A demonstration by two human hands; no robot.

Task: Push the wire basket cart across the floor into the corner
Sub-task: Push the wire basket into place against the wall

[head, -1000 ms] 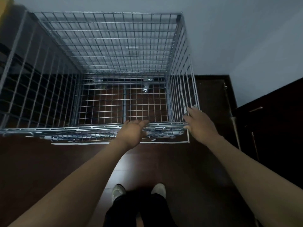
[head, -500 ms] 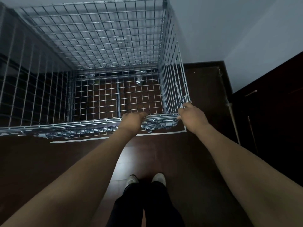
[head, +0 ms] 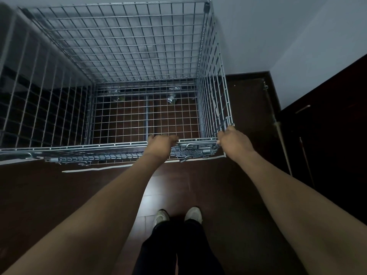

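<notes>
Steel wire basket cart (head: 123, 56) against the wall, my left hand (head: 161, 144) gripping its near rail (fingers curled over), right hand (head: 234, 142) clasping the corner post.

The wire basket cart (head: 127, 56) is silver-grey metal, its walls and bottom a square grid pattern. Through the mesh the floor (head: 59, 187) shows dark reddish-brown, in tile-like squares with thin pale joints. A white tape line (head: 95, 170) runs along it at 9 o'clock from the hands. The wall (head: 258, 32) at 12 o'clock is pale grey-blue. At 3 o'clock stands a near-black cabinet (head: 327, 120). At 6 o'clock, 2 off-white shoes (head: 193, 214) sit below black trousers (head: 174, 253).
</notes>
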